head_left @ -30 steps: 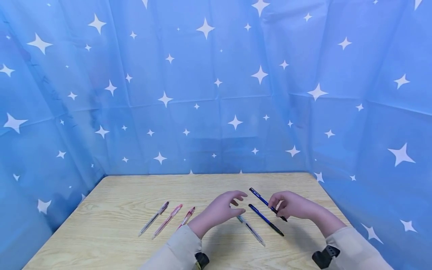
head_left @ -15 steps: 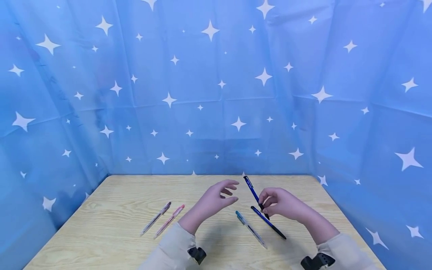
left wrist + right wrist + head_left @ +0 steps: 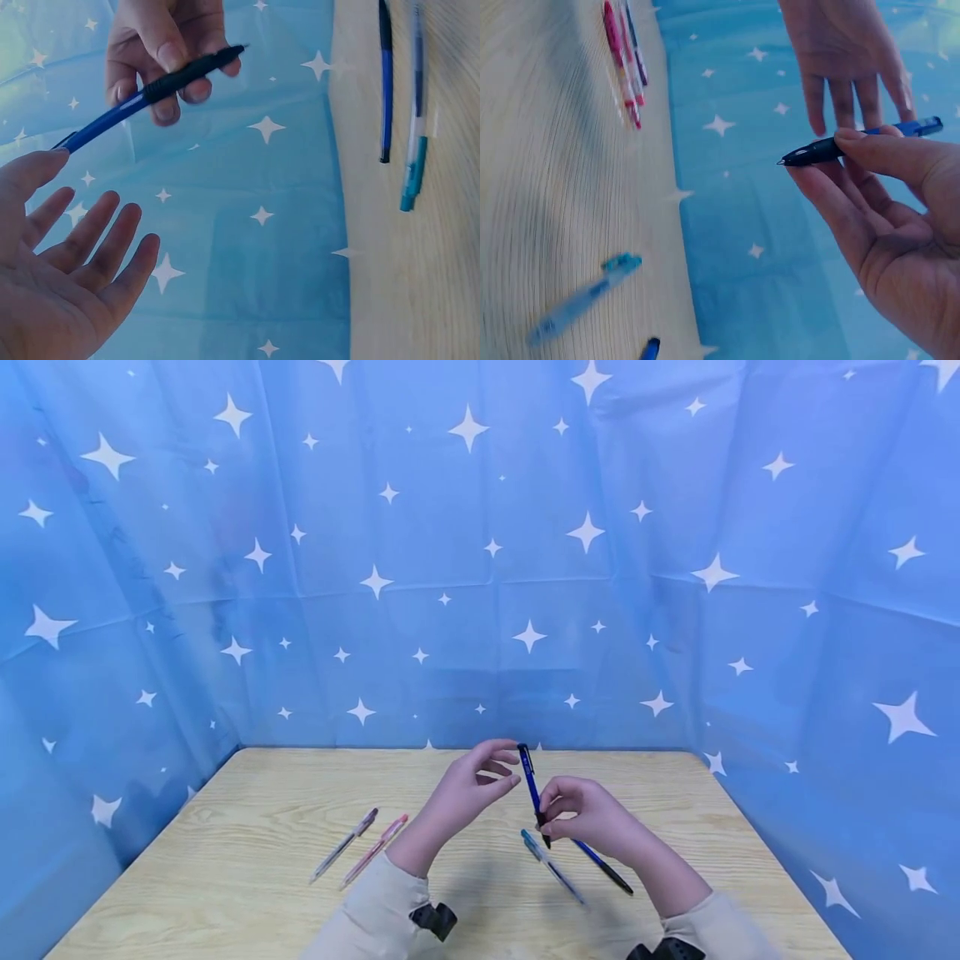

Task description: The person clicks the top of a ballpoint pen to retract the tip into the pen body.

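My right hand (image 3: pixel 592 814) pinches a blue ballpoint pen (image 3: pixel 529 774) by its black grip, clip end up and tilted slightly left above the table. In the right wrist view, the thumb and fingertips hold this pen (image 3: pixel 817 152) near its exposed point. My left hand (image 3: pixel 465 789) is raised on the other side, its fingers spread and loosely bent. The left thumb (image 3: pixel 34 171) is right by the pen's clip end; whether it touches cannot be told. Below the right hand lie a second blue pen (image 3: pixel 606 868) and a clear pen with a teal clip (image 3: pixel 553 867).
On the table's left lie a clear pen with a dark purple top (image 3: pixel 343 846) and a pink pen (image 3: pixel 373 852). A red-pink pen (image 3: pixel 613 34) beside them shows in the right wrist view. A blue star-patterned curtain (image 3: pixel 480 568) surrounds the wooden table (image 3: pixel 225 877).
The right hand has lifted the blue pen and moved it left, turning it more upright. The left hand has risen slightly and shifted left, and is now close to the pen's clip end.
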